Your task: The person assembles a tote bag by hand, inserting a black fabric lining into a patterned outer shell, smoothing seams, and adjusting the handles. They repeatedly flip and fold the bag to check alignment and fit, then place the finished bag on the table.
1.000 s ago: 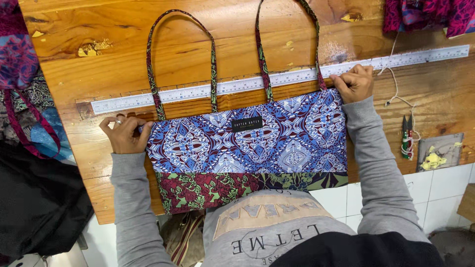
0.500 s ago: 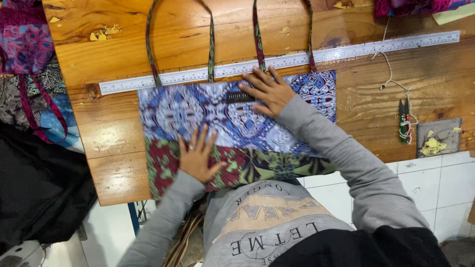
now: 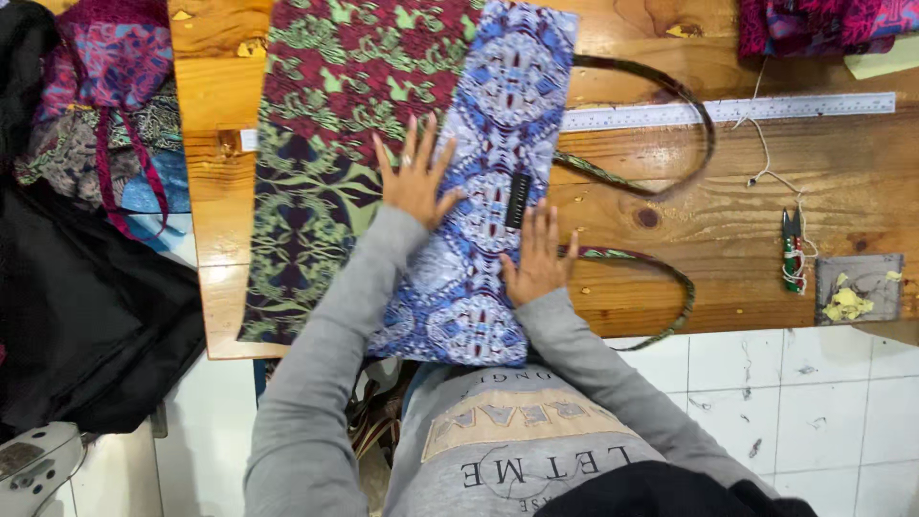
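Note:
A patterned fabric tote bag [image 3: 479,163] lies turned on the wooden table [image 3: 728,211], its blue-and-white panel running top to bottom and its red-and-green panel [image 3: 325,105] spread to the left. Its two patterned straps [image 3: 670,144] trail out to the right. My left hand [image 3: 414,177] rests flat with fingers spread across the seam between the green and blue panels. My right hand [image 3: 538,257] presses flat on the blue panel's right edge, just below a small dark label [image 3: 518,199]. Neither hand grips anything.
A long metal ruler [image 3: 747,111] lies across the table behind the straps. Small thread snips [image 3: 792,251] and a grey pad with yellow scraps [image 3: 859,288] sit at the right. More patterned fabric [image 3: 105,115] and a black cloth [image 3: 86,325] pile at the left; a white tiled floor lies below.
The bag has been rotated a quarter turn, straps now pointing right instead of away. Both hands shifted from its middle and lower edge to lie flat on the turned bag.

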